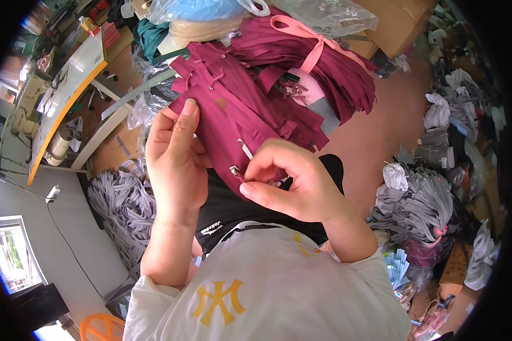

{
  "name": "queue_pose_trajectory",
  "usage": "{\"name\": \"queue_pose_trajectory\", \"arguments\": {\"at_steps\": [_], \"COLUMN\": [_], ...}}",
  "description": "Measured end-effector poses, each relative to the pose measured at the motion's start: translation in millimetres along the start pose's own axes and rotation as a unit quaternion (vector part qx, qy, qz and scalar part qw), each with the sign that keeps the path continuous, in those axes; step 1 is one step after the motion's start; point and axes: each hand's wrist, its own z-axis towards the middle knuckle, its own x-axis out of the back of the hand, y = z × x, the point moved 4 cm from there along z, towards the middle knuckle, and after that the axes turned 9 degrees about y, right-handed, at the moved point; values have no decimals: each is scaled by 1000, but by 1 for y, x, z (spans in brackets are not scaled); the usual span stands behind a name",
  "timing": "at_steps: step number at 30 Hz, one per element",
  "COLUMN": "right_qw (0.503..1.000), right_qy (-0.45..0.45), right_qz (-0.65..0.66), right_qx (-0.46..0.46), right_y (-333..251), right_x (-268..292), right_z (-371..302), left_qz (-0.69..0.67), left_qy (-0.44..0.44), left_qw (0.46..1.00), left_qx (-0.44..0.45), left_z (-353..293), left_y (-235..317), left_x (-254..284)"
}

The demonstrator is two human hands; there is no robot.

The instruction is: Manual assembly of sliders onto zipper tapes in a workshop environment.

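Note:
A maroon zipper (pixel 217 145) is stretched between my two hands, above my lap. My left hand (pixel 176 156) grips its far end, with the thumb pressed on top of the tape. Close to the near end, my right hand (pixel 296 181) is closed in a pinch beside a silver zipper slider (pixel 234 170). The fingertips partly hide what lies between them. Under and beyond the hands, more maroon zippers (pixel 256 99) lie in a loose layered pile, and several small metal pulls (pixel 293 89) show among them.
A thick maroon zipper bundle (pixel 347 85), tied with a pink ribbon (pixel 313 40), lies at the far right of the pile. Grey zipper bundles (pixel 421 199) are heaped on the floor at right, others (pixel 119 199) at left. A yellow-edged table (pixel 68 108) stands left; a cardboard box (pixel 401 23) is behind.

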Motion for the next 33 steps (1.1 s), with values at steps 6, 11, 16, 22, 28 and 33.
{"name": "queue_pose_trajectory", "arguments": {"at_steps": [6, 11, 16, 22, 28, 33], "right_qw": [972, 980, 985, 970, 989, 993], "right_qy": [26, 58, 62, 68, 1, 103], "right_qz": [213, 164, 142, 197, 94, -49], "right_qx": [-99, -93, -72, -128, -111, 8], "right_y": [0, 13, 20, 17, 46, 19], "right_x": [-5, -4, 1, 1, -17, -10], "right_z": [0, -2, 0, 3, -12, 13], "left_qz": [-13, -18, -32, -37, -39, 7], "left_qy": [-27, -61, -90, -71, -34, -18], "left_qw": [999, 994, 988, 993, 997, 999], "left_qx": [44, 84, 124, 87, 65, -29], "left_z": [-1, -8, -15, -13, -17, 0], "left_y": [-2, -2, -10, -12, -29, -9], "left_x": [8, 2, 4, 4, 27, 31]}}
